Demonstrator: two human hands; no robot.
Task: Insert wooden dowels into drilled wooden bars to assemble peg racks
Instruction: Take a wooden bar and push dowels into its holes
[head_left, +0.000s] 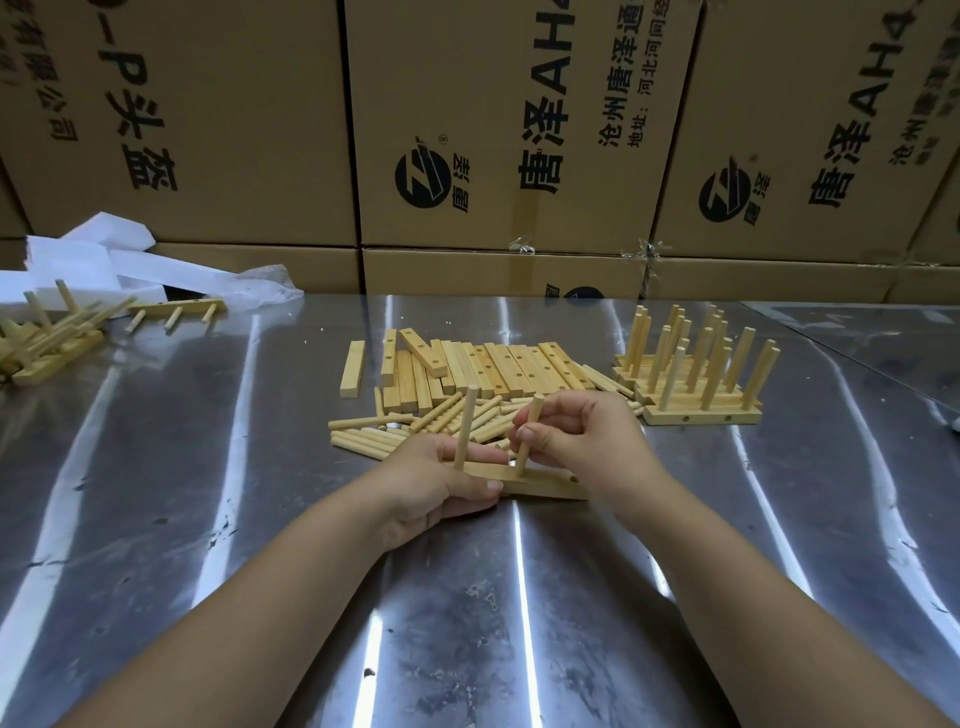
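Observation:
A drilled wooden bar (545, 486) lies flat on the metal table in front of me. My left hand (441, 483) grips its left end. One dowel (465, 426) stands upright in the bar beside my left fingers. My right hand (582, 441) pinches a second dowel (530, 434) whose lower end sits at the bar's middle hole. An open hole shows near the bar's right end. Behind my hands lie a heap of loose dowels (395, 436) and a pile of drilled bars (483, 366).
Finished peg racks (696, 379) stand stacked at the right, more racks (52, 338) lie at the far left beside white foam pieces (88, 254). Cardboard boxes (519, 145) wall off the table's back edge. The shiny metal table (208, 493) stretches around.

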